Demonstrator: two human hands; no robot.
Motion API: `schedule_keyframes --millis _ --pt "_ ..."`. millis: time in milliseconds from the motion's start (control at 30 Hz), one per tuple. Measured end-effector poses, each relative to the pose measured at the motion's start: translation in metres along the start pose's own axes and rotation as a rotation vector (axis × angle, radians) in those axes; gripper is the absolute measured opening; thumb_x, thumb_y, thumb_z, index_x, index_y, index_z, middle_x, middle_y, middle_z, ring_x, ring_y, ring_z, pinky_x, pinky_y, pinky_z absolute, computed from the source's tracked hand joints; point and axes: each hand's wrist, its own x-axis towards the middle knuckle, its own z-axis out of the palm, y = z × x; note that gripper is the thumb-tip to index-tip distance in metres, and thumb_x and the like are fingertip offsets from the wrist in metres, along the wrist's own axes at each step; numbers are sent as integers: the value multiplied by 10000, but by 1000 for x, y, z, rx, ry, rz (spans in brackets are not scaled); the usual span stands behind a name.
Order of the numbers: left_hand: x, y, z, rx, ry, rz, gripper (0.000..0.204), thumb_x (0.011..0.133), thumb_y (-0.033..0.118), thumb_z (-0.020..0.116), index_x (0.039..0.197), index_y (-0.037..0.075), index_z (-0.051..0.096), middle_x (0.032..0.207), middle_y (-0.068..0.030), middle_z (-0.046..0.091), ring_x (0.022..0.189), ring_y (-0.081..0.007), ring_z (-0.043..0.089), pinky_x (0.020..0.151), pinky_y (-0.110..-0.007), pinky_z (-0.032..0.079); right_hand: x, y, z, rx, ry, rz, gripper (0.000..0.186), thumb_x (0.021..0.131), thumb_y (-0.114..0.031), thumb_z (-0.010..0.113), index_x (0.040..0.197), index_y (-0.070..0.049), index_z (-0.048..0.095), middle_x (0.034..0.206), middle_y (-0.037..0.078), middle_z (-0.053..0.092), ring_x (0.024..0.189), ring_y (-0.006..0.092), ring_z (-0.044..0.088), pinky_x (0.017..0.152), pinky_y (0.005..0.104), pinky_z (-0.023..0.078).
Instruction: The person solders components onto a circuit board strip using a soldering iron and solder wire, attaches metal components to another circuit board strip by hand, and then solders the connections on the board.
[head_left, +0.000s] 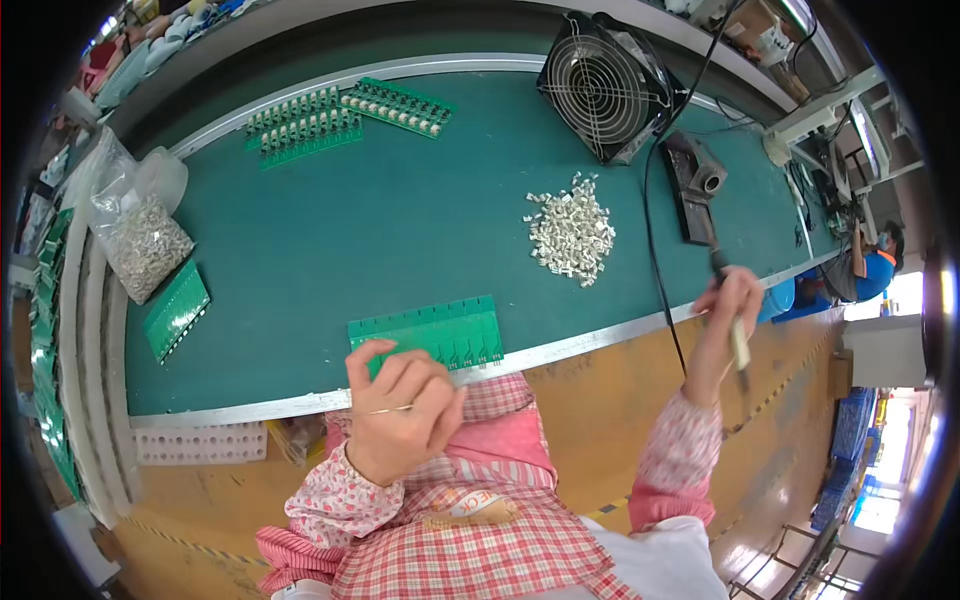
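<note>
My left hand [400,415] is curled at the table's front edge, beside a green circuit board [425,325] that lies flat with its near side at the metal rim. Across its closed fingers runs a short stretch of thin, shiny solder wire [385,410]. Off to the right, my right hand [735,300] grips a soldering iron [740,345] with a black and cream handle, slightly blurred. The iron's upper end is close to the black soldering stand [692,185]. Between the board and the stand lies a heap of small white connectors [572,230].
A black fan [597,85] stands at the back, a black cable [652,230] hanging past it over the front edge. Populated boards [310,125] lie at the far left. A bag of small parts [148,245] and another green board [178,310] are at left. A person [875,265] sits far right.
</note>
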Motion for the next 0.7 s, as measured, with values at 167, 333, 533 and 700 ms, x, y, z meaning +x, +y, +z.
schedule_keyframes --millis 167,333,533,700 --pt "10 15 6 -59 -55 204 200 660 129 719 749 101 542 797 -1 571 803 -184 580 860 -437 356 -47 -41 34 -218 -628 -379 180 804 -191 641 974 -133 657 711 24 519 610 171 501 524 275 422" --pt "8 17 -5 -78 -123 141 178 716 163 720 709 110 550 746 4 559 749 -176 566 829 -420 374 -54 -39 49 -120 -748 -608 256 677 -140 734 922 -197 683 679 9 481 597 186 500 496 280 393" --pt "-7 -7 -25 -200 -93 -133 140 740 70 674 743 75 534 731 -40 567 694 -222 555 802 -420 380 -42 -19 41 -106 -685 -492 305 644 -132 770 932 -191 689 682 21 482 589 187 508 473 296 386" --pt "2 25 -11 -192 -101 18 141 748 88 682 738 73 542 714 -45 552 677 -226 548 799 -413 385 -47 -42 46 -3 -654 -487 351 643 -154 768 980 -216 693 691 21 494 596 190 517 478 313 390"
